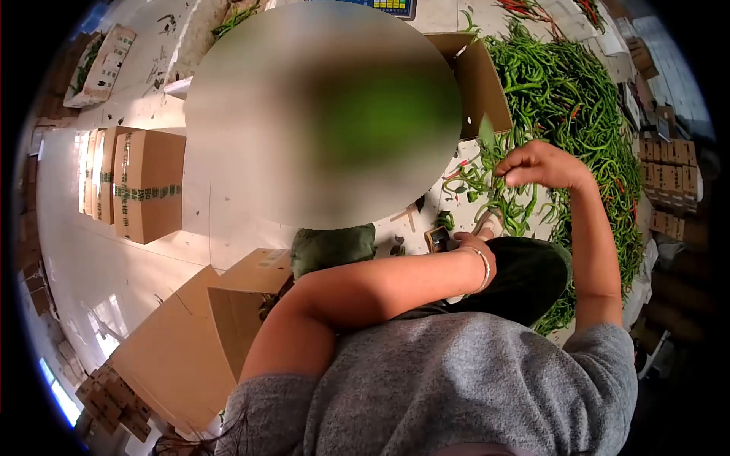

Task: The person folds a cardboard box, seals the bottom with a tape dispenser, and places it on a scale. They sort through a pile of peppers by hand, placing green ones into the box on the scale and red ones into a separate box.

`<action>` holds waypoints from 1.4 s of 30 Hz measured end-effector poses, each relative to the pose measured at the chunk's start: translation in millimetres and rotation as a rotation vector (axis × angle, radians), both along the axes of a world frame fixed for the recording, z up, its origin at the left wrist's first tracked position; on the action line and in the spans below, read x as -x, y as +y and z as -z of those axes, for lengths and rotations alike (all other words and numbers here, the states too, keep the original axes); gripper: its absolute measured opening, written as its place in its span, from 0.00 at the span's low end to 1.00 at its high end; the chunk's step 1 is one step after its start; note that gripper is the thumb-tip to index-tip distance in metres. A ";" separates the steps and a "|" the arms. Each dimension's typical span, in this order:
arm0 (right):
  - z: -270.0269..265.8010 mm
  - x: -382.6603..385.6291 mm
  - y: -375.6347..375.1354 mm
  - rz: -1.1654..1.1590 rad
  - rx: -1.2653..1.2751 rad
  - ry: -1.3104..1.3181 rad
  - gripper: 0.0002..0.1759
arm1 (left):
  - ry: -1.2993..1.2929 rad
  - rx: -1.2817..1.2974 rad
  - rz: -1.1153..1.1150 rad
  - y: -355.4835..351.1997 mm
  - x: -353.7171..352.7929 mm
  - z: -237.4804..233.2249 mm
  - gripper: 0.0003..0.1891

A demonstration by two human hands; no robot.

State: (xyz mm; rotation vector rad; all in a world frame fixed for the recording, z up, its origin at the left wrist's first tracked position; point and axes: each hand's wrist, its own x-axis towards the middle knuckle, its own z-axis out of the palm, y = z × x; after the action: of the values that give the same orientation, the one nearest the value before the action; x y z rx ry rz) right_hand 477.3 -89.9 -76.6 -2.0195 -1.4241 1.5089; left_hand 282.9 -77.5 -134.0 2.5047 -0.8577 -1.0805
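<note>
My right hand (541, 166) hovers over the left edge of a large heap of long green peppers (574, 99), its fingers curled together; what they hold, if anything, is too small to name. A blurred green leaf (486, 128) shows just above its fingertips, by the cardboard box (487, 91). My left hand (477, 254), with a bracelet at the wrist, lies by my dark-trousered knee; its fingers are mostly hidden. Loose peppers (517, 211) are scattered on the floor between my two hands.
Taped cartons (148, 186) stand at the left. An open cardboard box (247, 304) is beside my left arm, near a dark green bundle (333, 248). A large blurred oval hides the upper middle. A keypad device (388, 6) shows at the top edge; stacked boxes (669, 178) are far right.
</note>
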 end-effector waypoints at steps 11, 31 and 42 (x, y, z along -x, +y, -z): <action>105.4 7.8 172.7 -0.400 -0.127 -0.286 0.22 | 0.053 -0.051 -0.036 -6.8 -19.3 26.1 0.25; 150.4 -16.9 232.2 -0.501 -0.155 -0.255 0.11 | -0.063 0.052 -0.082 6.7 -30.9 20.7 0.21; 194.8 -17.2 201.7 -0.565 -0.022 -0.388 0.44 | -0.098 0.078 -0.076 13.5 -26.3 14.8 0.21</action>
State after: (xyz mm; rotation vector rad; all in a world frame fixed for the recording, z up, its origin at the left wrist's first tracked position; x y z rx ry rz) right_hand 494.6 111.8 -271.4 -2.0798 -2.3070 1.3021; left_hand 309.2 -64.0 -148.9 2.5204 -0.8077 -0.8901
